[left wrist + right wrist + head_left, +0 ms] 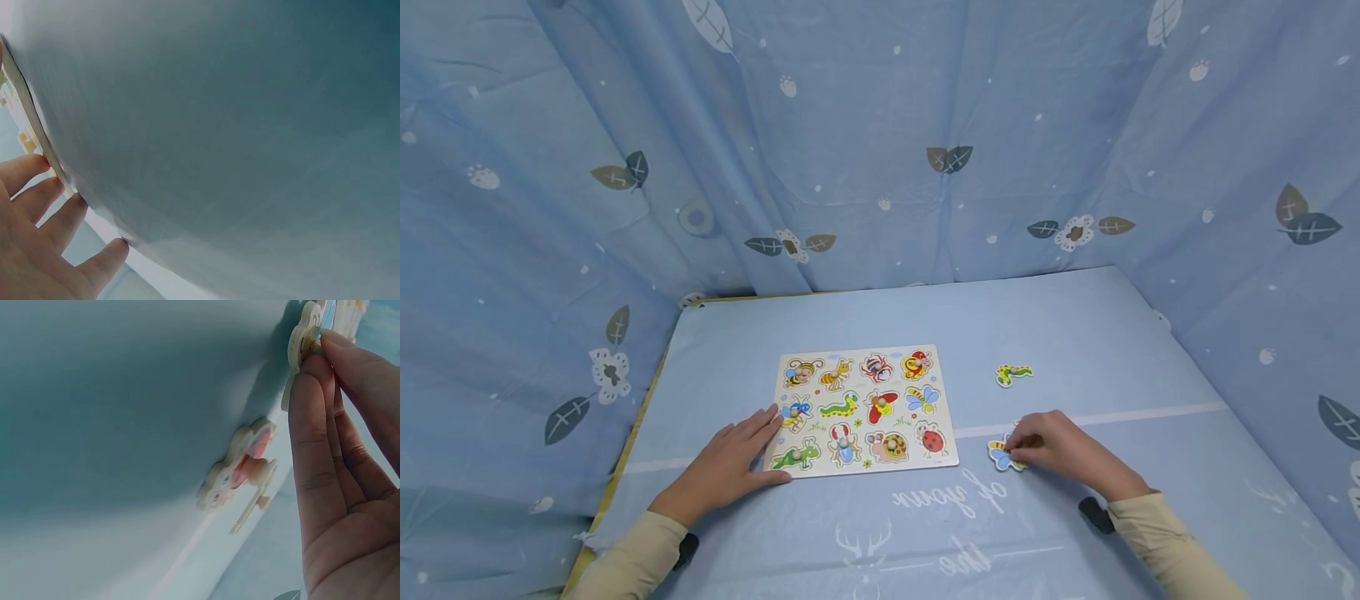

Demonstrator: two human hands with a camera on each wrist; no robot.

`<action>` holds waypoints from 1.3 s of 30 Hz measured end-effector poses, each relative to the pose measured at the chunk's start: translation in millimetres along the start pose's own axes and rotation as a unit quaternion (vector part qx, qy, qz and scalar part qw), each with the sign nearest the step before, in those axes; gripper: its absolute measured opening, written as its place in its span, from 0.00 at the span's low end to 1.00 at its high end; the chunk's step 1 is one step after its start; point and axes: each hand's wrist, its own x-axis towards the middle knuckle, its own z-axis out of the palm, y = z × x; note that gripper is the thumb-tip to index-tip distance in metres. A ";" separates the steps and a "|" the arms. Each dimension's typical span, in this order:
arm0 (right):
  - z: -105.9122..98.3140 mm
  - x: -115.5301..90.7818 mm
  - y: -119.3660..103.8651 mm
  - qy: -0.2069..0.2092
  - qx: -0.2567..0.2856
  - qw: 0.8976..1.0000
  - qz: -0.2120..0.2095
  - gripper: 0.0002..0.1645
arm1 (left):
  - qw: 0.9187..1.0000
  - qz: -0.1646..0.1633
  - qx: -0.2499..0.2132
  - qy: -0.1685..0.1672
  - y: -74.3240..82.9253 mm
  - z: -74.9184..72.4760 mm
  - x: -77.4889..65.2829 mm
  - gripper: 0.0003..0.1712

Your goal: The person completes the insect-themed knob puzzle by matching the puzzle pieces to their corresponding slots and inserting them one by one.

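Observation:
A wooden peg puzzle board (865, 385) printed with insects lies flat on the table, several knobbed pieces in its spaces. My left hand (741, 454) rests at its left end, fingers extended along the edge and thumb at the near corner; the left wrist view shows the fingertips (74, 203) at the board's rim. Right of the board, my right hand (1060, 450) pinches a blue-winged, yellow-striped insect puzzle piece (1000, 455) between thumb and fingers. In the right wrist view this piece (301, 339) is tilted, partly hidden by the fingertips.
A green and yellow caterpillar piece (1013, 373) lies beyond my right hand. The right wrist view shows a red and white knobbed piece (220, 487) on the tablecloth, with a thin knobbed piece (247, 512) past it. Blue patterned curtains (880, 167) enclose the table's back and sides.

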 end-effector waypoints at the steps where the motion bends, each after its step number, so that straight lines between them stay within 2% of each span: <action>1: -0.4 1.7 -1.1 0.000 -0.002 1.000 0.002 0.06 | 1.000 0.000 0.000 0.000 0.0 0.0 -0.1 0.59; 13: -0.6 21.2 -6.8 -0.006 -0.003 1.000 0.009 0.06 | 1.000 -0.002 0.000 -0.001 1.1 0.3 1.5 0.59; 18: -0.3 29.1 -8.8 -0.006 -0.005 1.000 -0.004 0.06 | 1.000 -0.007 0.002 -0.003 1.0 -0.1 0.8 0.59; 39: 1.7 57.7 -26.0 -0.014 -0.013 1.000 -0.005 0.05 | 1.000 -0.005 0.000 -0.006 1.5 -1.3 0.9 0.60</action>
